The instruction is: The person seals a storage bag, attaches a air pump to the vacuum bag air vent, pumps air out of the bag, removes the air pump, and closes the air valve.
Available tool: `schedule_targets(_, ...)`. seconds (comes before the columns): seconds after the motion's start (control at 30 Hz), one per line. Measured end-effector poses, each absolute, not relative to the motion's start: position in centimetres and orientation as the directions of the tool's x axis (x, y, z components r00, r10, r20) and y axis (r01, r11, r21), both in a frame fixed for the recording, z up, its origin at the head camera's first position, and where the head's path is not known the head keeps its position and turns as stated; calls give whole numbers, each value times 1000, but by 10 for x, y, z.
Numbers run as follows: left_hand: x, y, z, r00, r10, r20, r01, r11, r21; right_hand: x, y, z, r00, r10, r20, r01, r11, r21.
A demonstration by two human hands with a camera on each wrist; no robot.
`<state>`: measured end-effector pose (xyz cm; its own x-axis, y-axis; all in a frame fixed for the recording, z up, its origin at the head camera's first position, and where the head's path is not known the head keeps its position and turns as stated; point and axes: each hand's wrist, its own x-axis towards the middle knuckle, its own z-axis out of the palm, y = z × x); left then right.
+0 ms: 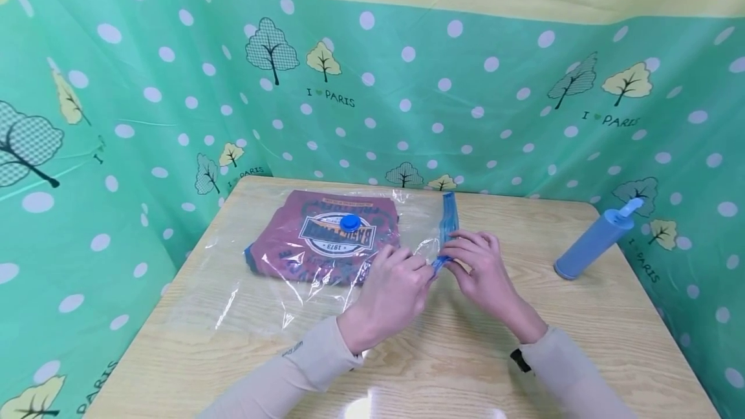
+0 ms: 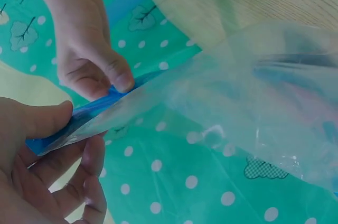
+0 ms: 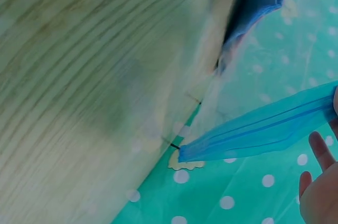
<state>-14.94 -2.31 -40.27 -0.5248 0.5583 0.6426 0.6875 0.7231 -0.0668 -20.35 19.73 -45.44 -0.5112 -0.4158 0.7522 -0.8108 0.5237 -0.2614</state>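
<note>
A clear vacuum storage bag [image 1: 229,296] lies on the table with a folded maroon garment [image 1: 279,238] inside. The garment carries a printed round logo, and a blue valve cap [image 1: 350,223] sits on the bag above it. Along the bag's right end runs a blue zip strip [image 1: 449,215], its near part lifted. My left hand [image 1: 391,293] pinches the near end of this strip between thumb and fingers [image 2: 95,155]. Just beside it, my right hand [image 1: 485,273] pinches the strip farther along. In the right wrist view the strip's far stretch [image 3: 253,129] hangs free.
A blue hand pump [image 1: 593,244] with a light-blue nozzle stands on the right side of the wooden table [image 1: 442,367]. Green dotted cloth [image 1: 372,102] with printed trees surrounds the table at the back and sides.
</note>
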Motion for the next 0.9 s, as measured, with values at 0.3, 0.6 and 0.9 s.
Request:
schedule_targets(0.3, -149, -25, -404, -528, 565, 634, 686, 724, -73, -228, 203, -469, -548, -404, 732, -785, 549, -285)
schedule_targets(0.6, -150, -27, -402, -549, 542, 637, 689, 725, -23, -246, 209, -467, -590, -412, 694, -761, 572, -308)
schedule_targets(0.9, -149, -26, -400, -602, 523, 603, 667, 745, 21, -242, 209, -461, -584, -422, 693, -767, 566, -301)
